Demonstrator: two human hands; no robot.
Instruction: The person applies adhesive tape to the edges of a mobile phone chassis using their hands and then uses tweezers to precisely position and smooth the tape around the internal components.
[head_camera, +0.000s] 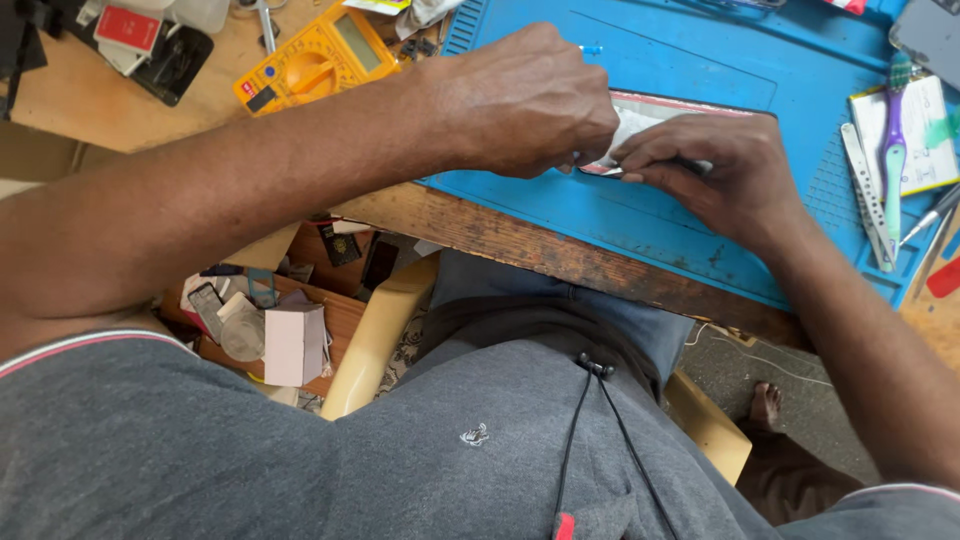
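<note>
flat glossy phone (640, 125); both hands' fingers (590, 155) pinching; ribbed blue mat (700, 60)

place: repair workshop — blue work mat (700, 60) | yellow multimeter (318, 58) | tweezers (868, 195)

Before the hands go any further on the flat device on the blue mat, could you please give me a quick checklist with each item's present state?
1. Flat device lies on the blue mat: ok.
2. Left hand steadies its near edge: ok.
3. Right hand pinches at the same edge: ok; what it grips, cannot tell.
4. Tweezers within reach at the mat's right side: ok.
5. Yellow multimeter off the mat, out of the way: ok.
6. Device open or sealed: cannot tell.
</note>
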